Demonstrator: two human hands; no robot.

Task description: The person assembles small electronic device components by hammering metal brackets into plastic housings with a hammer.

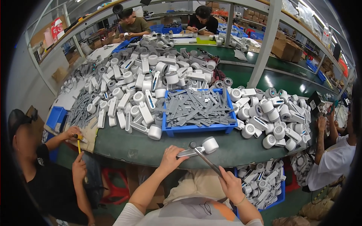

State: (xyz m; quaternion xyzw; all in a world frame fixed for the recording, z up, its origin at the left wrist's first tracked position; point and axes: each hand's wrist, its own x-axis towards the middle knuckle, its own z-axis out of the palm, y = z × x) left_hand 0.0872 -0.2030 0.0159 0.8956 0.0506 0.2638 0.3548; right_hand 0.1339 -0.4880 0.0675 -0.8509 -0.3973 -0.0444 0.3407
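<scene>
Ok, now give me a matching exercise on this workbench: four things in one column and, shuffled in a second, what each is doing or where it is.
Column one
1. Left hand
2. Right hand
3. Blue tray at mid-table
4. Yellow-handled hammer

Column two
A. Filled with flat grey strips
B. In the hand of the co-worker at the left
C. Gripping a grey hammer
D. Holding the grey end of a white-headed part

Pairs: 1-D, 2-C, 3-A, 4-B
</scene>
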